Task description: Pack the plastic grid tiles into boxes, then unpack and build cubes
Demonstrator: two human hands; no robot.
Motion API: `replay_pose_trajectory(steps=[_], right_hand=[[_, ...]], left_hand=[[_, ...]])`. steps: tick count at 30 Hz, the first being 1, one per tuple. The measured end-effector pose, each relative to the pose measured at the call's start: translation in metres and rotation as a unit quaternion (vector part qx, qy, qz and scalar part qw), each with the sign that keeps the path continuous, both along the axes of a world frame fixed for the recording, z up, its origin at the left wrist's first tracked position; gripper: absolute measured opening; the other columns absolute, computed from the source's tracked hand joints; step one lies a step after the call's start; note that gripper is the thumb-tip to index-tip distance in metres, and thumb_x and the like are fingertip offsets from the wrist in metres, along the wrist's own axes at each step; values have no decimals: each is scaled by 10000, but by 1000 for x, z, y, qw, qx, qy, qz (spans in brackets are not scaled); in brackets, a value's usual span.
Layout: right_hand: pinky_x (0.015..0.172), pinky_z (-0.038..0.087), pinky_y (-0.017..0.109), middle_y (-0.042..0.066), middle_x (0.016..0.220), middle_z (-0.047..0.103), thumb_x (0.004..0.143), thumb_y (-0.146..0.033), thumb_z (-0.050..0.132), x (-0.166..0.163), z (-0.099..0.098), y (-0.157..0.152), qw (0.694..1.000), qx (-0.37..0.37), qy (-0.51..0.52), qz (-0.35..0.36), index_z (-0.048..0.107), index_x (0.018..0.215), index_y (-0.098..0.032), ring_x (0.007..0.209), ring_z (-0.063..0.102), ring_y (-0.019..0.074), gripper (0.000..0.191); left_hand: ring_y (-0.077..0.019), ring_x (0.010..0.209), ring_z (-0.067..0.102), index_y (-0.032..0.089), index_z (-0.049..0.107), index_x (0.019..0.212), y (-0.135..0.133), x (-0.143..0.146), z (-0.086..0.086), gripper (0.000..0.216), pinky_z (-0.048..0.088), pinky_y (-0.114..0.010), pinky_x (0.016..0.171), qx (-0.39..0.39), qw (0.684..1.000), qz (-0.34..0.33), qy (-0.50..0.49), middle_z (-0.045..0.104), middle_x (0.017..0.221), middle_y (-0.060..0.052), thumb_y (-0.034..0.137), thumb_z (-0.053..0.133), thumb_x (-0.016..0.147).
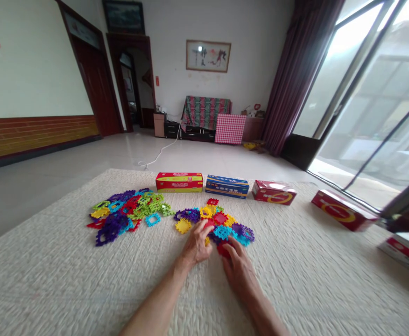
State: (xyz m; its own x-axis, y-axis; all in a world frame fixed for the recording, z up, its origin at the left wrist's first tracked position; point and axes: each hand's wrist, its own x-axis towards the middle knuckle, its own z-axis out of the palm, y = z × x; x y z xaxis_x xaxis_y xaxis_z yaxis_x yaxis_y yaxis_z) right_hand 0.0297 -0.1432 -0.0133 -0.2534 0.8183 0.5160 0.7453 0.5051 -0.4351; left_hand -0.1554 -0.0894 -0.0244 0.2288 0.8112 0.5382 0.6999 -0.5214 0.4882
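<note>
My left hand [198, 245] rests palm down on a flat cluster of joined plastic squares [222, 223] in yellow, red, purple and blue, its fingers spread over the near edge. My right hand [235, 261] lies beside it, fingertips curled onto a red square [222, 249] at the cluster's front edge. A looser heap of the same coloured squares [127, 212] lies to the left on the cream quilted surface [67, 270].
Three boxes stand in a row behind the pieces: red-yellow [179, 182], blue [227, 186], red [273, 192]. Two more red boxes [344, 215] lie at the right edge. Beyond are a tiled floor, a white cable, a covered cabinet and glass doors.
</note>
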Motion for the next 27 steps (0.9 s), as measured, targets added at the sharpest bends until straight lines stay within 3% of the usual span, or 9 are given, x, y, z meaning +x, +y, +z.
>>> replay_pose_trajectory(steps=[3, 8, 14, 19, 24, 27], right_hand=[[989, 492, 460, 109, 1333, 539, 867, -183, 453, -2, 7, 20, 999, 30, -10, 11, 634, 1112, -236, 1223, 526, 259, 309], [1008, 437, 538, 127, 1307, 548, 887, -240, 468, -19, 17, 49, 993, 106, 15, -48, 614, 1137, -230, 1247, 475, 296, 289], [944, 464, 475, 111, 1203, 638, 871, -298, 530, -54, 3, 59, 994, 91, -43, 50, 629, 1121, -225, 1139, 555, 287, 279], [938, 448, 503, 79, 1208, 658, 865, -309, 531, -56, -5, 64, 990, 90, -91, 53, 664, 1076, -248, 1152, 543, 307, 257], [947, 442, 499, 70, 1206, 659, 875, -283, 503, -54, -8, 65, 990, 98, -83, 49, 675, 1065, -262, 1157, 541, 302, 257], [934, 449, 488, 65, 1198, 663, 869, -285, 517, -54, -8, 65, 991, 97, -77, 50, 679, 1063, -273, 1141, 552, 294, 253]], left_hand=[[-263, 1309, 472, 180, 569, 1266, 5, 1, -1, 520, 412, -474, 1108, -2, 998, 28, -48, 507, 1392, -126, 106, 529, 753], [-274, 1280, 502, 168, 589, 1240, 10, -1, 3, 387, 429, -478, 1095, 45, 989, 89, -111, 567, 1321, -143, 304, 542, 881], [-217, 1190, 578, 201, 602, 1199, 9, -3, 6, 346, 490, -439, 1045, 94, 961, 156, -208, 625, 1233, -130, 224, 345, 969], [-208, 1133, 610, 216, 599, 1187, 8, -3, 9, 349, 519, -419, 1007, 110, 950, 164, -242, 657, 1169, -122, 218, 328, 969], [-193, 1094, 629, 198, 626, 1146, 23, -45, 30, 347, 519, -375, 990, 118, 946, 244, -180, 684, 1131, -103, 158, 356, 931], [-180, 1150, 600, 148, 652, 1125, 43, -99, 54, 369, 463, -318, 1042, -1, 932, 363, -6, 673, 1180, -109, 91, 381, 881]])
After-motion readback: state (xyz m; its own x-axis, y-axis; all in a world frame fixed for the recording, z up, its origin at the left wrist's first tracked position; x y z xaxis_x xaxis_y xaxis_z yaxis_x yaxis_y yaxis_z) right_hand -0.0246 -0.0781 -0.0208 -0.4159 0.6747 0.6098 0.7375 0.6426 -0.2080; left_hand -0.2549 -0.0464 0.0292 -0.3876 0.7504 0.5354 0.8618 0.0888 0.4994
